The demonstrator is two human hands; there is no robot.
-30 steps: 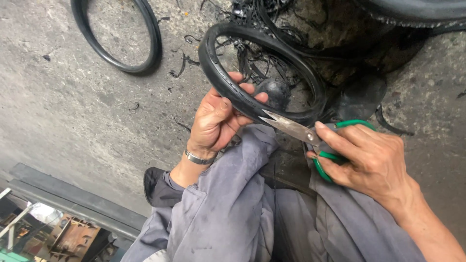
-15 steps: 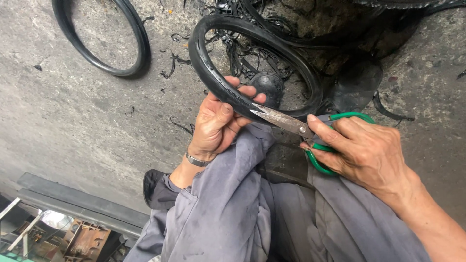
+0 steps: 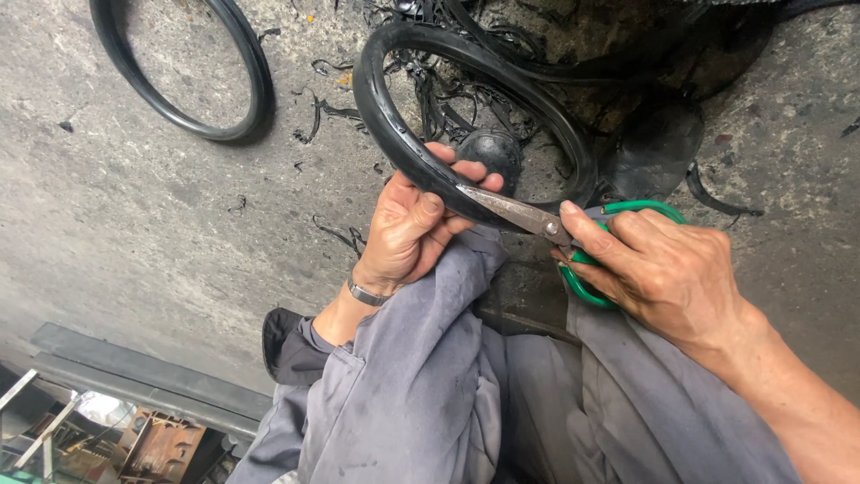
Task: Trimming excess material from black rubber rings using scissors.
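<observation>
Black rubber tyre ring (image 3: 394,134) sits around 12 o'clock, gripped tight in the left hand (image 3: 408,233); right hand (image 3: 667,269) at 3 o'clock is clenched through green-handled scissors (image 3: 546,220), blades touching the ring's edge; second ring (image 3: 193,72) lies at 10 o'clock on concrete (image 3: 134,206).

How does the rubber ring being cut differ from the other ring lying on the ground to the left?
The held rubber ring is gripped in the left hand, with the scissors in the right hand at its edge; the loose ring lies flat on the concrete, untouched. The held ring looks thicker, with a rounded lip; the loose one looks thinner. The held ring is fully in view, the loose one partly cropped. Both are black rubber.
</observation>
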